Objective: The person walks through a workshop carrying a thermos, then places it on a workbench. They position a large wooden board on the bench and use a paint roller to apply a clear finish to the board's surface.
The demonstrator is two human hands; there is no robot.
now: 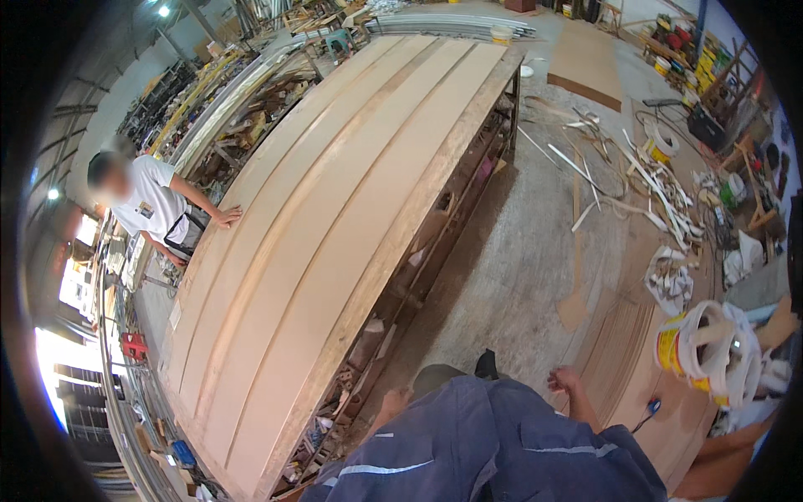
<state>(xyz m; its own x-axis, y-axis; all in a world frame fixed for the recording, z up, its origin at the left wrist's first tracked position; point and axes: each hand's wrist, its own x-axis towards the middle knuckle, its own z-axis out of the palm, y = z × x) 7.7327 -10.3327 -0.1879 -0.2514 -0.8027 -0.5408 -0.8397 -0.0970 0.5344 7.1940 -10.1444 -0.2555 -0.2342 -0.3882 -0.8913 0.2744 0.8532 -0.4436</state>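
Note:
My left hand (396, 402) hangs low beside the near edge of a long workbench (401, 251), partly hidden by my body; its fingers are too small to make out. On my other side, my right hand (565, 380) is held out over the floor, its fingers loosely bent and a little apart, with nothing visible in it. Several long tan boards (330, 192) lie side by side along the benchtop, with narrow gaps between them. Across the bench a co-worker (155, 197) in a white shirt rests one hand (226, 217) on the boards.
Thin brown sheets (615, 347) are stacked on the floor at my right, near white and yellow buckets (703, 347). A tape measure (653, 407) lies on a sheet there. Pale offcut strips (661, 197) litter the floor farther off. Scraps fill the shelf (418, 251) under the bench.

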